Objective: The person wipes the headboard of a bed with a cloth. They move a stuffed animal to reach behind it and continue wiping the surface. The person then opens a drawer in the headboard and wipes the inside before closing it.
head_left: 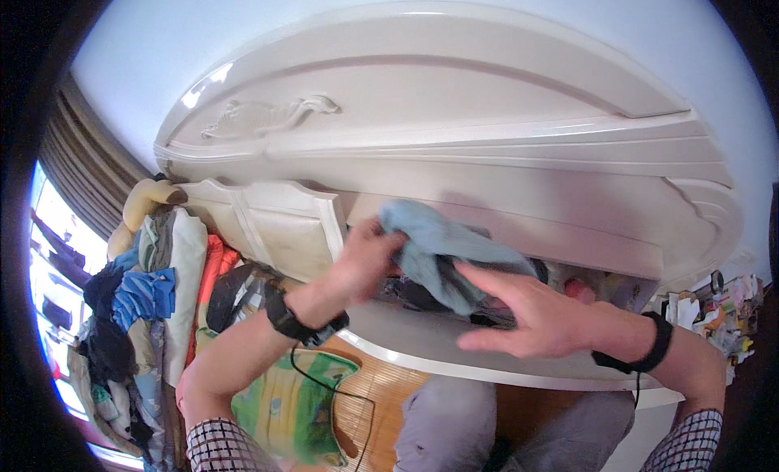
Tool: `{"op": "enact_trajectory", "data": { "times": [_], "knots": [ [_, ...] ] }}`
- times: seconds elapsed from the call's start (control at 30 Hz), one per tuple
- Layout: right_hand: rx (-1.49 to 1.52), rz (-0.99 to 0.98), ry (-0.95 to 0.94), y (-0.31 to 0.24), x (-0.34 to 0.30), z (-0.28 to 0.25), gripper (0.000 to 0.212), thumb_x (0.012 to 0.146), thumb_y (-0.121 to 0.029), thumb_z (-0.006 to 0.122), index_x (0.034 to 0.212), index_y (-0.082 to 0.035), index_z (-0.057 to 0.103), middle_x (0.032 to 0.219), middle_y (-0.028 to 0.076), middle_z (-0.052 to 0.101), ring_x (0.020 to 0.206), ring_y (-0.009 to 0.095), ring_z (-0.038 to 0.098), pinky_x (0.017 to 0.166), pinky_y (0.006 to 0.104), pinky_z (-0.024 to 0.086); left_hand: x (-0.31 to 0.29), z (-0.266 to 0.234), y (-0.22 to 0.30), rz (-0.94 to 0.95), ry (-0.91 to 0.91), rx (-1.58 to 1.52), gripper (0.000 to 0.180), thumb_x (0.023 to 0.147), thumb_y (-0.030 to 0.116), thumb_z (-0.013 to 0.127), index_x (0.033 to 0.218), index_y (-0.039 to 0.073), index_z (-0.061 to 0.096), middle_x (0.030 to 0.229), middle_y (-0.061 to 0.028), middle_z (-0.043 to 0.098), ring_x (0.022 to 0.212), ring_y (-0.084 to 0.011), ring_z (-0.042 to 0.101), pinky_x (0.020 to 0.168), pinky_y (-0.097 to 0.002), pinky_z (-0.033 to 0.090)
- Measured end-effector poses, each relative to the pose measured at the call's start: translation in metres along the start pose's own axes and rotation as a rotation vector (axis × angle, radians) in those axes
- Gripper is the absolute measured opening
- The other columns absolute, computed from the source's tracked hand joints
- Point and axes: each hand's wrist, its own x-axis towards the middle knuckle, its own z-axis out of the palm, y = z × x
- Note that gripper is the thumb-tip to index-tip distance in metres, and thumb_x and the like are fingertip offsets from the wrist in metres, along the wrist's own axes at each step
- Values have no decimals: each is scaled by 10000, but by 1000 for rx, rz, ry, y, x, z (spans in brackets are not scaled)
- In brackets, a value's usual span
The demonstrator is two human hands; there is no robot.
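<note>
My left hand [369, 257] is closed on the left end of a light blue-grey cloth [442, 245], which looks like a crumpled garment. The cloth hangs bunched over an open compartment [406, 322] in a cream headboard. At the cloth's right side is my right hand [531, 310], its thumb and fingers apart. Its fingertips lie over or against the fabric; whether they touch it is hard to tell. Under the cloth, dark folded fabrics [491, 316] are partly hidden inside the compartment. Both wrists wear black bands.
The carved headboard [487, 90] rises behind, with an upright cream panel [288, 224] left of the compartment. Piled clothes [146, 297] fill the left side. A green-yellow patterned cushion [300, 399] lies on a slatted mat below. Small items [722, 310] crowd the far right.
</note>
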Motion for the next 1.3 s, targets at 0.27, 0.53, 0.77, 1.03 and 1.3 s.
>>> {"op": "enact_trajectory", "data": {
  "times": [0.27, 0.53, 0.77, 1.03, 1.3],
  "knots": [
    [-65, 239, -463, -8, -87, -43, 588, 942, -358, 692, 1349, 43, 550, 1265, 263, 630, 1145, 389, 640, 956, 401, 520, 96, -119, 0, 189, 544, -293, 271, 1050, 151, 453, 1290, 43, 521, 1233, -120, 595, 1064, -296, 618, 899, -512, 547],
    [-43, 275, -143, 2, -134, -49, 490, 941, -298, 683, 1298, 24, 588, 1195, 255, 660, 1078, 407, 660, 947, 449, 532, 184, -110, -38, 312, 832, -74, 355, 921, 134, 598, 1262, 40, 561, 1133, -113, 642, 949, -278, 665, 771, -448, 569],
    [-162, 150, -117, 18, -170, -50, 471, 918, -297, 710, 1227, 43, 606, 1152, 234, 682, 1036, 399, 676, 905, 442, 547, 191, -81, -48, 378, 964, 185, 444, 864, 157, 597, 1229, -94, 577, 1259, -271, 586, 1163, -417, 570, 1022, -444, 444],
    [-278, 18, -119, 17, -195, -51, 481, 907, -335, 708, 1224, 7, 595, 1181, 198, 677, 1067, 358, 670, 910, 467, 529, 165, 43, -69, 605, 861, 712, 480, 885, 178, 602, 1204, -177, 554, 1364, -386, 400, 1277, -527, 404, 1159, -491, 276],
    [-273, 34, -144, 23, -209, -45, 458, 931, -315, 678, 1247, 3, 587, 1200, 193, 672, 1096, 359, 659, 910, 465, 519, 136, 183, -72, 680, 682, 714, 573, 878, 171, 662, 1298, -153, 445, 1329, -382, 334, 1222, -546, 388, 1126, -524, 284]
  ]
}}
